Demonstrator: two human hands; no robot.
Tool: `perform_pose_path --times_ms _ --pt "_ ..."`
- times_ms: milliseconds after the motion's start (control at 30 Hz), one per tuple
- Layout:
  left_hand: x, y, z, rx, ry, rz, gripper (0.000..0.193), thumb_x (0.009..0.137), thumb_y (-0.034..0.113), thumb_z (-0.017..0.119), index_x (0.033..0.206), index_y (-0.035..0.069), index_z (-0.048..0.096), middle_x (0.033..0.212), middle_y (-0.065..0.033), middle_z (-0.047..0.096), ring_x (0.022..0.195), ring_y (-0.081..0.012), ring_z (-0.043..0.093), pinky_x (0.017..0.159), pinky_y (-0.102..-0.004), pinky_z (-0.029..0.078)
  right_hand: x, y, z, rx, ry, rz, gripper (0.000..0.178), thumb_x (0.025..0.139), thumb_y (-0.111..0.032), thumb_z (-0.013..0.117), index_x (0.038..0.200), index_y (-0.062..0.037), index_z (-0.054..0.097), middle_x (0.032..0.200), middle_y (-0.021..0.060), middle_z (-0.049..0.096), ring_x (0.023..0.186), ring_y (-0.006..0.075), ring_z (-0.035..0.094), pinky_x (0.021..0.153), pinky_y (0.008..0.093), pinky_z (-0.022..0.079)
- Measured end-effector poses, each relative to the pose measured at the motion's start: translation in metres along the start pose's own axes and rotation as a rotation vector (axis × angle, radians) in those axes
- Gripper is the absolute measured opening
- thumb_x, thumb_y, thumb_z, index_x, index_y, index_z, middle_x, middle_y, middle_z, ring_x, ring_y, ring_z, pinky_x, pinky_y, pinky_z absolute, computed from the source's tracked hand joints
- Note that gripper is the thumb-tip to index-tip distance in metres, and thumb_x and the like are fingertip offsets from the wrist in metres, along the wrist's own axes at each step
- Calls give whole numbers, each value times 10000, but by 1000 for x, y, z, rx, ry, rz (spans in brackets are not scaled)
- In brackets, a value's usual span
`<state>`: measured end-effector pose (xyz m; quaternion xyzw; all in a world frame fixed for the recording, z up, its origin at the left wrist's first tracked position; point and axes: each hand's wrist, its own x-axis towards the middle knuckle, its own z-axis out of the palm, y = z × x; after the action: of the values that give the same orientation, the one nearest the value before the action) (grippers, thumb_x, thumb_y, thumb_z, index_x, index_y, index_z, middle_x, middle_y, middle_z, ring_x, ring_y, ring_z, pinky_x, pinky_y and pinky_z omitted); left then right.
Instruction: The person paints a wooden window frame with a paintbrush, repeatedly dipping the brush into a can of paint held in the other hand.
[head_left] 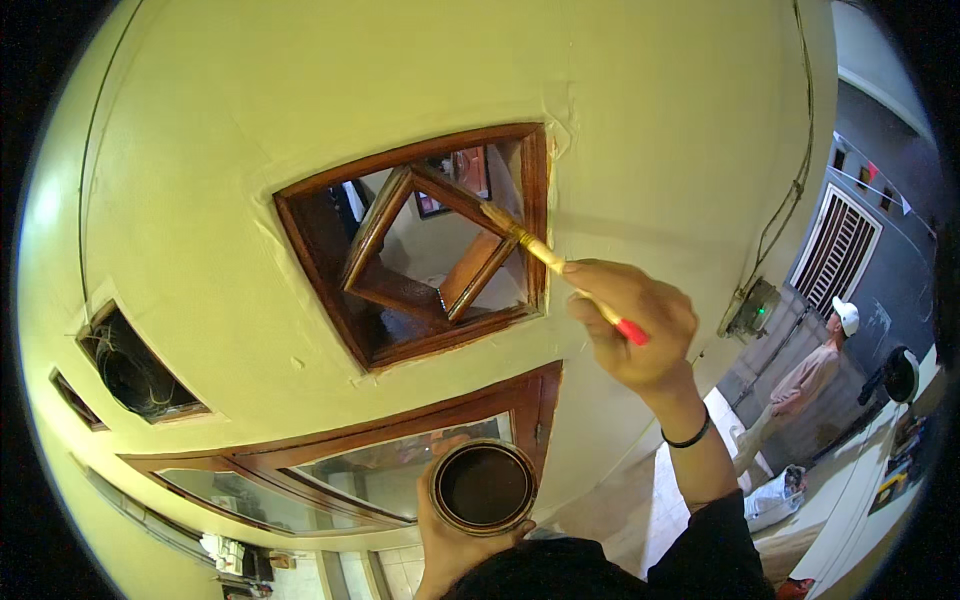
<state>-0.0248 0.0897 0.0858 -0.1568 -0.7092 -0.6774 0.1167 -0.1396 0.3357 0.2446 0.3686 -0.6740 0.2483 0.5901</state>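
Head view: a paintbrush [560, 268] was pinched in the right hand [635, 330], bristles on the wooden vent frame [415, 245], while a tin of dark stain [484, 486] was cupped by the left hand [455, 545]

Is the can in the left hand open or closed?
Open. The can has no lid, and dark liquid shows inside its rim. The left hand holds it from below.

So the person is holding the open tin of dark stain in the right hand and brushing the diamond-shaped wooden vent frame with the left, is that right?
Not quite: the hands are swapped. In the head view, the left hand holds the open tin of dark stain, and the right hand holds the brush, its bristles at the diamond-shaped wooden vent frame.
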Motion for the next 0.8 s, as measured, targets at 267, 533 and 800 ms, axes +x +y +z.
perform_pose_path --times_ms 267,533,800 --pt "13 9 15 42 -8 -1 1209 566 226 1073 1495 -31 343 1476 -218 536 1376 -324 571 1186 -480 460 -30 -5 14 -117 157 85 171 964 -73 756 1116 -8 715 964 143 797 795 262 803 646 334 630" --pt "7 24 15 -23 75 -104 1199 541 202 1078 1479 -14 363 1463 -230 553 1346 -322 598 1167 -476 490 -69 -17 32 -66 82 -13 248 968 -101 756 1205 -50 702 985 175 787 667 243 730 566 329 584" --pt "3 24 11 132 131 -147 1240 505 229 1087 1478 -14 358 1418 -222 582 1319 -319 616 1160 -492 508 -69 23 28 114 321 266 166 963 -161 744 1106 -78 730 929 82 797 629 222 736 587 353 589"
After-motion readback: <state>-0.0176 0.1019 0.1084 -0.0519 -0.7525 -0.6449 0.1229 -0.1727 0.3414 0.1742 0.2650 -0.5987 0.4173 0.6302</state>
